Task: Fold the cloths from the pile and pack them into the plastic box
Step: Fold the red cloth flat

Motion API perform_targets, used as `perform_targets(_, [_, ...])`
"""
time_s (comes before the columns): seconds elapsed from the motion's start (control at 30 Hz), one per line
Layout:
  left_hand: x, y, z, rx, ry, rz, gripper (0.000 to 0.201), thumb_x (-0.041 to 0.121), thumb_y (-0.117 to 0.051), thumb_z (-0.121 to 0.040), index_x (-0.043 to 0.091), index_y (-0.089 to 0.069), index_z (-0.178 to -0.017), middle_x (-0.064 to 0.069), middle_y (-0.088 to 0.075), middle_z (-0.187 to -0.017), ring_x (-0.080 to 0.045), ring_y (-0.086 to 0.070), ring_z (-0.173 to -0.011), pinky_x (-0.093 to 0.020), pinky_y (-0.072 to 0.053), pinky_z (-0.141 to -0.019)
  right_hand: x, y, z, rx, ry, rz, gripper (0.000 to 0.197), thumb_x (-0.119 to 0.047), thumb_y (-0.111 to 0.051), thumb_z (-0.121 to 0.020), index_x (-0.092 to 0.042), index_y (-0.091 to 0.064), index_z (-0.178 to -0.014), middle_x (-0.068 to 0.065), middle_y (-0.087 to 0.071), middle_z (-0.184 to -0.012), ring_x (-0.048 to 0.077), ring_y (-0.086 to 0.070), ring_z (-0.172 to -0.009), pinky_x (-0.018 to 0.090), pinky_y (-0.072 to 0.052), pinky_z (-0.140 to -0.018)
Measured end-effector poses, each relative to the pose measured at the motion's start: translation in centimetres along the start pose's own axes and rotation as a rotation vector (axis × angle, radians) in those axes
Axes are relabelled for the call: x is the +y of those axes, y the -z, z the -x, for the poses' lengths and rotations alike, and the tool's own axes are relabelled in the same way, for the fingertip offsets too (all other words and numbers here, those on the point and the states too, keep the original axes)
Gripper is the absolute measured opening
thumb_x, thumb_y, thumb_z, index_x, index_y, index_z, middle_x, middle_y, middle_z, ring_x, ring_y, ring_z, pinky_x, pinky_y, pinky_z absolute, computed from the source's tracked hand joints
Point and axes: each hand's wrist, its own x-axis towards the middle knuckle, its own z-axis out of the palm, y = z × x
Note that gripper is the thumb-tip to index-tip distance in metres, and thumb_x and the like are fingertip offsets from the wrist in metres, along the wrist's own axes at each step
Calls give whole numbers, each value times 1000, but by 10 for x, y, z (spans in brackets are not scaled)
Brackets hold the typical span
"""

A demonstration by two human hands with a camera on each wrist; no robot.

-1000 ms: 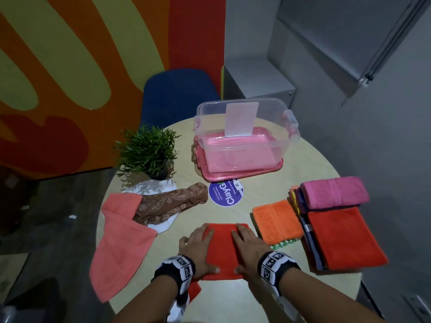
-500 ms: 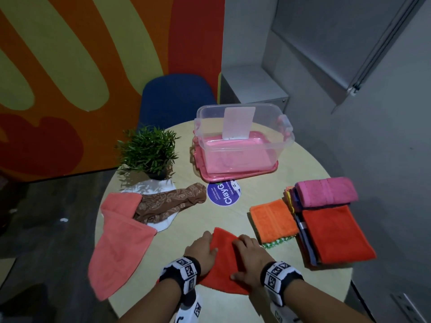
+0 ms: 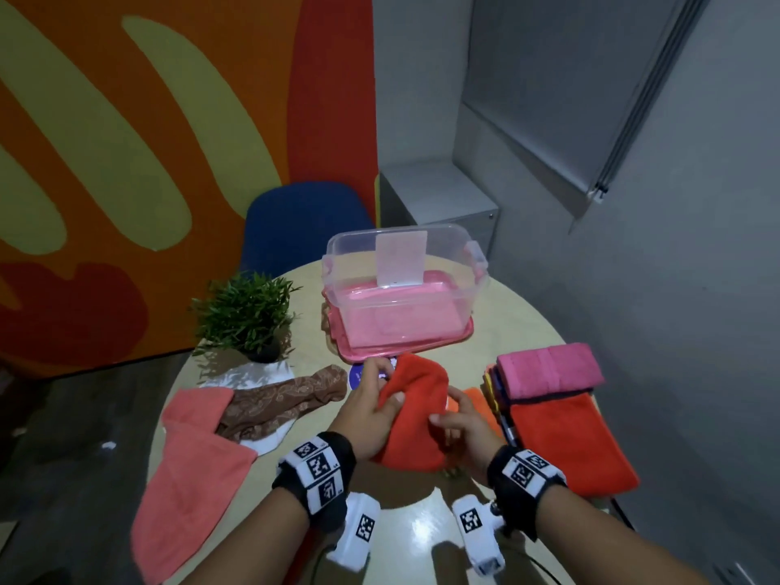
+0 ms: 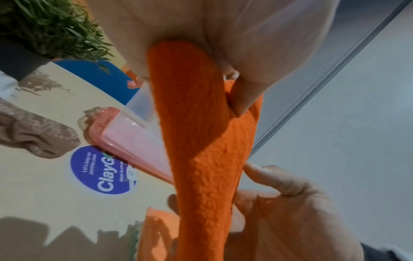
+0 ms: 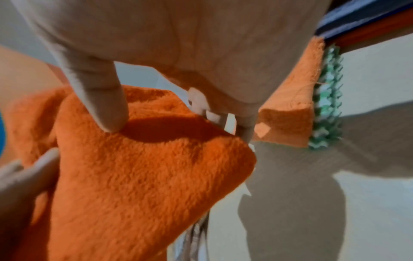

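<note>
Above table (image 3: 502, 306) centre, folded red cloth (image 3: 415, 420) lifted, left hand (image 3: 371, 409) and right hand (image 3: 462, 424) both pinching it. Packing step; next: carry toward 12 o'clock, lower flat into plastic box (image 3: 405, 297).

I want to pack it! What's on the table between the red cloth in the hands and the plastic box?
In the head view, only the round purple sticker, half hidden by the left hand, lies between the red cloth and the plastic box.
</note>
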Motion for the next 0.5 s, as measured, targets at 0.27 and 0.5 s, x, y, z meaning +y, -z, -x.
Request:
perform_targets(0.27, [31, -54, -29, 36, 25, 2, 43, 15, -54, -98, 47, -30, -113, 11, -61, -108, -9, -65, -96, -38, -55, -87, -67, 73, 27, 105, 170, 41, 77, 4, -68, -62, -25, -43, -129, 23, -70, -108, 33, -67, -91, 49, -57, -80])
perform_targets(0.5, [36, -131, -40, -101, 82, -36, 25, 10, -63, -91, 35, -63, -92, 11, -56, -109, -21, -59, -90, -34, -53, -85, -97, 165, 55, 175, 226, 384, 47, 18, -60, -84, -20, -40, -103, 14, -65, -80, 24, -63, -62, 36, -55, -54])
